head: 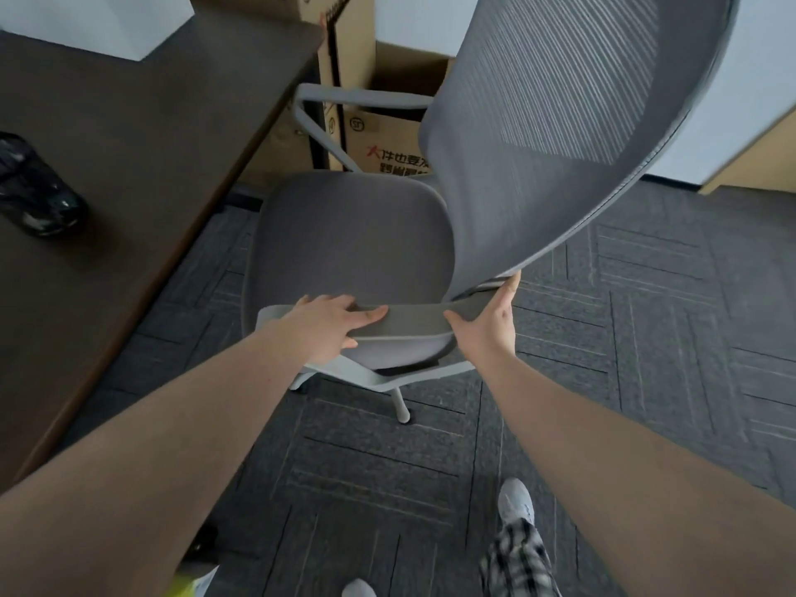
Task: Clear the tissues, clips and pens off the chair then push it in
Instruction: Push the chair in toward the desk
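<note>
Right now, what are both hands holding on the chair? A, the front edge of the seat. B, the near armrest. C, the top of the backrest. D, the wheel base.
B: the left hand and the right hand both grip the near armrest of the chair, whose seat is bare.

Both bare arms reached forward and down. The left hand lay palm down with fingers curled in a grip; the right hand gripped alongside, thumb pointing up.
</note>
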Demonstrator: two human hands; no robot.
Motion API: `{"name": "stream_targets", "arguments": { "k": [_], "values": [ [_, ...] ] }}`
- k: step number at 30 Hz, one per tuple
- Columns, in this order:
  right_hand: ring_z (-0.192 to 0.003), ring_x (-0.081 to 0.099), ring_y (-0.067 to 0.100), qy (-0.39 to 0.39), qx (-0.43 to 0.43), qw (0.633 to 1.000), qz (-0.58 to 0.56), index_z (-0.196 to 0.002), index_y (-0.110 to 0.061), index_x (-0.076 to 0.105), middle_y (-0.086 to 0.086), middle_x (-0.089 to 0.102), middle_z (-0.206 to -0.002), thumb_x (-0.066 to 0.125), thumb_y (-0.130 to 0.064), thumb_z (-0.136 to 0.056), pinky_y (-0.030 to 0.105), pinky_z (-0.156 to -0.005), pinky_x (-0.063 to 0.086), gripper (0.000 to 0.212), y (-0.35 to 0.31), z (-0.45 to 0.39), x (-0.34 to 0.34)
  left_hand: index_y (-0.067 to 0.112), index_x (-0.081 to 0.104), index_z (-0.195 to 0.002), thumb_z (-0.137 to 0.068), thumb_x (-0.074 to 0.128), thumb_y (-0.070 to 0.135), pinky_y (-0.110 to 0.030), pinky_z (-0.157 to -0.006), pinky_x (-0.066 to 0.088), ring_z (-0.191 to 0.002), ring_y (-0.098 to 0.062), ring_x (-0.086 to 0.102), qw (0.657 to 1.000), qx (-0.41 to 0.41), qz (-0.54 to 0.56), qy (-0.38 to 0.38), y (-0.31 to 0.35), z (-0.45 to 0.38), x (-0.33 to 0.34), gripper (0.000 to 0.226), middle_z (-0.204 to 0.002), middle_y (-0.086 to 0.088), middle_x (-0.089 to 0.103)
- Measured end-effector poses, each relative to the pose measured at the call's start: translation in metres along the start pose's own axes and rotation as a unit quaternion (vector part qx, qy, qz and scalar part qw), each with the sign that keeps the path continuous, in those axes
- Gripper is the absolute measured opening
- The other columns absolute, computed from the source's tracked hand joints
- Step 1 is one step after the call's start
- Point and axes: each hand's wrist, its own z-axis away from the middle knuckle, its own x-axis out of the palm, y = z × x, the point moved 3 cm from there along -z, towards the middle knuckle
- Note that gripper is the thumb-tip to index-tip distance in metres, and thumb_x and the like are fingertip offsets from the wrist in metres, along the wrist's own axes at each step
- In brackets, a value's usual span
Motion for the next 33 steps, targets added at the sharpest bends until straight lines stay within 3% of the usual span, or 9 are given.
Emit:
{"name": "stream_targets", "arguments": {
  "k": [2,5,8,15,19,25,33],
  "values": [
    [-0.132,0.044,0.026,0.004,-0.001,1.000,-0.008,-0.148,-0.031,-0.021,-0.002,0.027,-0.156,0.071,-0.028,-0.082,0.041,-0.097,0.044,0.114,-0.004,0.007,0.009,0.047,-0.002,-0.146,-0.099,0.038,0.039,-0.051,-0.111,0.028,-0.131,-0.030,0.036,1.000,-0.001,-0.005,0.002,-0.008,0.006,0.002,0.063,-0.146,-0.004,0.031],
    [-0.141,0.033,0.025,-0.015,0.003,0.999,-0.035,-0.148,-0.029,-0.023,-0.005,0.007,-0.162,0.068,-0.024,-0.086,0.042,-0.107,0.037,0.110,-0.008,0.023,0.024,0.046,-0.001,-0.147,-0.099,0.039,0.037,-0.049,-0.108,0.032,-0.126,-0.030,0.040,1.000,0.002,-0.021,0.012,-0.023,0.017,0.006,0.063,-0.140,-0.005,0.036],
    [-0.142,0.030,0.024,-0.025,-0.004,0.999,-0.038,-0.148,-0.027,-0.024,-0.006,-0.002,-0.162,0.067,-0.024,-0.087,0.041,-0.107,0.038,0.109,-0.012,0.036,0.037,0.045,0.002,-0.147,-0.099,0.039,0.034,-0.049,-0.107,0.033,-0.126,-0.029,0.040,0.999,-0.002,-0.036,0.018,-0.036,0.026,0.009,0.062,-0.140,-0.006,0.036],
    [-0.139,0.033,0.022,-0.031,-0.021,0.998,-0.053,-0.147,-0.026,-0.025,-0.004,0.002,-0.163,0.065,-0.024,-0.089,0.034,-0.102,0.039,0.108,-0.026,0.061,0.058,0.043,0.003,-0.148,-0.100,0.037,0.033,-0.053,-0.114,0.024,-0.135,-0.028,0.032,0.997,-0.028,-0.042,0.059,-0.061,0.047,0.021,0.060,-0.146,-0.008,0.031],
    [-0.138,0.035,0.021,-0.028,-0.030,0.998,-0.044,-0.148,-0.023,-0.025,-0.003,0.005,-0.162,0.066,-0.026,-0.089,0.030,-0.098,0.038,0.108,-0.034,0.074,0.070,0.044,0.008,-0.148,-0.097,0.037,0.043,-0.052,-0.113,0.027,-0.138,-0.029,0.028,0.995,-0.050,-0.015,0.087,-0.072,0.058,0.023,0.059,-0.148,-0.007,0.031],
    [-0.133,0.043,0.021,-0.050,-0.043,0.998,-0.020,-0.145,-0.025,-0.029,-0.008,-0.005,-0.162,0.064,-0.031,-0.089,0.035,-0.096,0.045,0.108,-0.045,0.095,0.091,0.045,0.004,-0.148,-0.092,0.040,0.054,-0.054,-0.114,0.025,-0.146,-0.031,0.009,0.992,-0.108,0.015,0.058,-0.087,0.074,0.030,0.067,-0.156,-0.008,0.015],
    [-0.132,0.046,0.025,-0.042,-0.036,0.997,-0.044,-0.146,-0.024,-0.027,-0.004,-0.007,-0.162,0.062,-0.031,-0.091,0.030,-0.087,0.045,0.105,-0.048,0.096,0.104,0.042,0.005,-0.149,-0.090,0.045,0.054,-0.051,-0.116,0.023,-0.147,-0.030,0.004,0.991,-0.122,0.034,0.051,-0.088,0.083,0.034,0.072,-0.160,-0.009,0.003]
  ]
}}
